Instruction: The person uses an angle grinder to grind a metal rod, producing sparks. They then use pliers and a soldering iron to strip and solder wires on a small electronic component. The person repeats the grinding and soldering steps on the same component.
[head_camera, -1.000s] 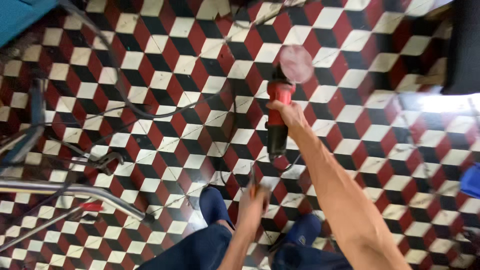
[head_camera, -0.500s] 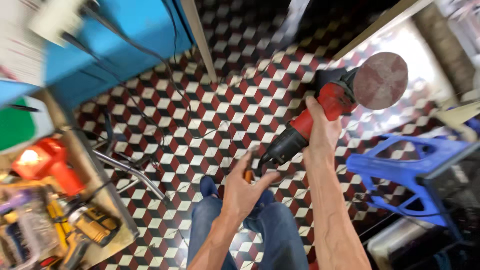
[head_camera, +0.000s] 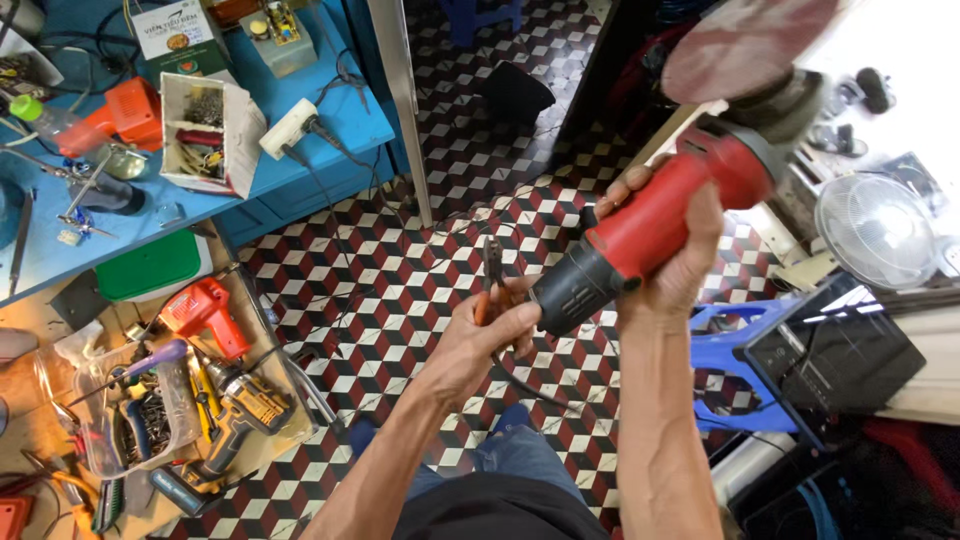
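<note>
Right hand (head_camera: 668, 262) fingers closed round red-and-black angle grinder (head_camera: 650, 235) with grey disc, now raised higher above checkered floor (head_camera: 400, 300) than a second ago; left hand (head_camera: 478, 335) fingers wrapped on orange-handled pliers (head_camera: 493, 268) touching grinder's tail, blue desk (head_camera: 330, 130) left

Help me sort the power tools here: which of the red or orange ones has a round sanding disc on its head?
The red angle grinder gripped in the right hand, raised above the checkered floor. The orange tool on the blue bench and the red drill below carry no disc.
</note>
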